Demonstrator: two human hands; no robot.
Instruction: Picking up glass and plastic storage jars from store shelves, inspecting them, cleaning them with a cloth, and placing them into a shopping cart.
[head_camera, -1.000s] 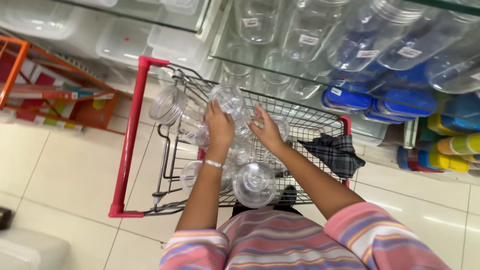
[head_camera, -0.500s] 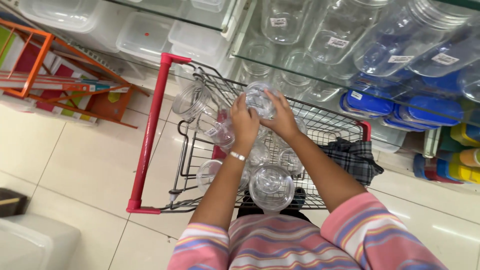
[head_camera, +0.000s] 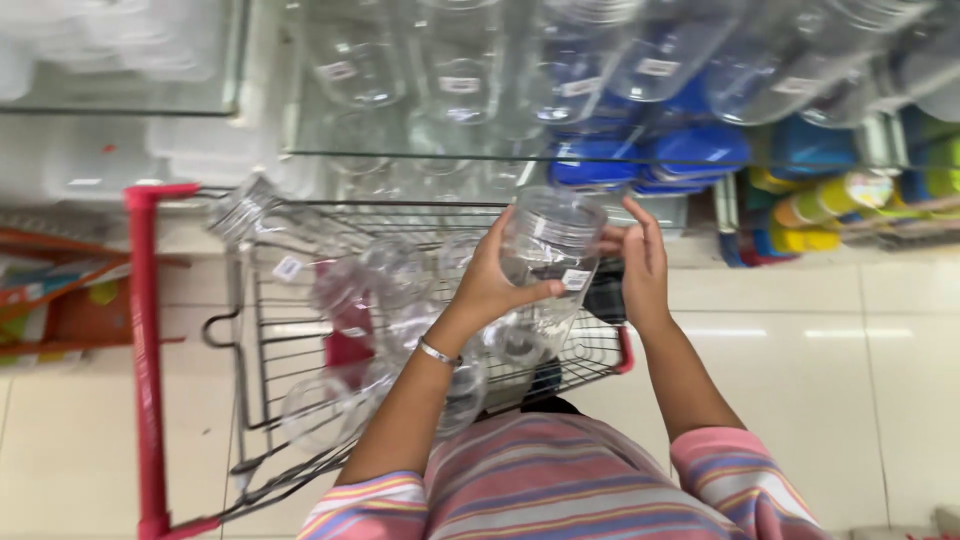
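Both grips closed on one clear plastic jar (head_camera: 553, 240): my left hand (head_camera: 487, 285) cupped its side, my right hand (head_camera: 643, 262) pressed the other. I held it above the wire shopping cart (head_camera: 300, 300) of jars, below the glass shelf (head_camera: 420, 155).

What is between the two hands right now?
In the head view, a clear plastic jar sits between the left hand and right hand, held above the cart.
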